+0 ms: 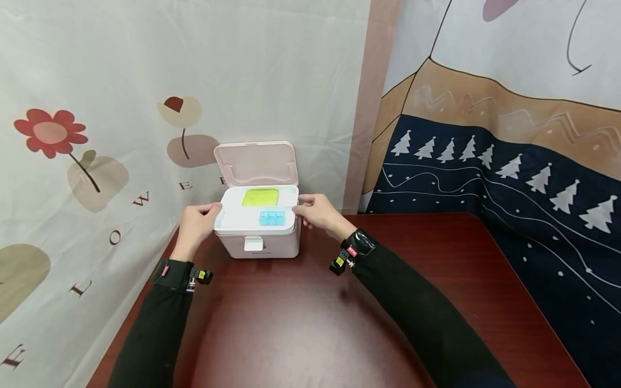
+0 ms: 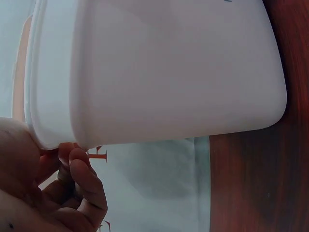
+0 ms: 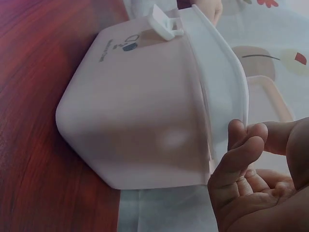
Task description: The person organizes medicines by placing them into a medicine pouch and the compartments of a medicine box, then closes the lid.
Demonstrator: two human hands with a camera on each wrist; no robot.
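A pale medicine box (image 1: 242, 247) with a white front latch (image 1: 254, 243) stands on the table. Its lid (image 1: 257, 164) is raised at the back. At the top of the box is a white tray (image 1: 235, 203). In it lie a flat lime-green item (image 1: 260, 197), whose kind I cannot tell, and a light-blue pill organizer (image 1: 272, 218) with several compartments. My left hand (image 1: 196, 226) pinches the tray's left edge; its fingertips are partly hidden under the rim in the left wrist view. My right hand (image 3: 256, 169) pinches the right edge between thumb and fingers.
The dark red wooden table (image 1: 271, 334) extends in front of the box and to its right. A pale printed curtain (image 1: 291, 64) hangs close behind the box and along the left. A dark blue cloth with trees (image 1: 485, 188) hangs at the right.
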